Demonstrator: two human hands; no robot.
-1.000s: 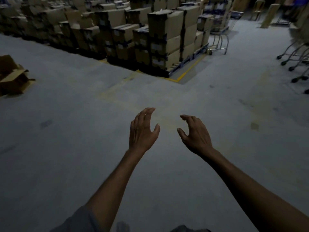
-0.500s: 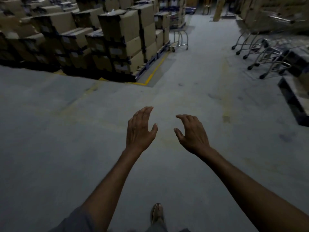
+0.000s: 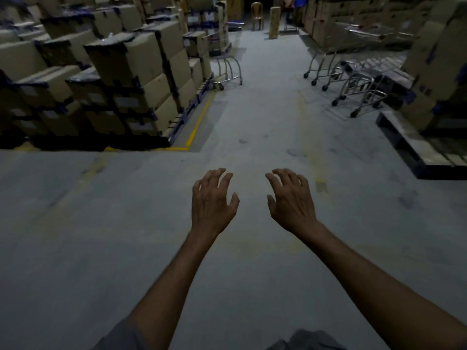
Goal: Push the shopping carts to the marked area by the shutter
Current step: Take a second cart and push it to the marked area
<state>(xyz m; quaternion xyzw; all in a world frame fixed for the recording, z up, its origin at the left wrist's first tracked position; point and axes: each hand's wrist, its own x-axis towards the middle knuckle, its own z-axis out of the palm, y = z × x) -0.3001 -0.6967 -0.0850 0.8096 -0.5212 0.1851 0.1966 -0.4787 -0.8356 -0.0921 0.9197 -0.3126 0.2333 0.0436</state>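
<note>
At left, one cart (image 3: 228,69) stands beside the stacked boxes (image 3: 131,72). Your left hand (image 3: 212,200) and right hand (image 3: 290,198) hover released, holding nothing. The nested carts (image 3: 353,82) sit well ahead at right. They look like stiff steel, free-rolling and likely heavy together, so push from the rear end. Since the earlier frame, your view has swung toward them.

Aisle ahead of me: bare concrete floor (image 3: 262,127) runs straight on, free for passage. Left boundary: stacked cartons (image 3: 131,79) on pallets, with one cart (image 3: 227,72) standing at their far corner. Right boundary: nested shopping carts (image 3: 358,84), then, nearer me, a low pallet (image 3: 409,145) under more cartons, jutting into the aisle.
</note>
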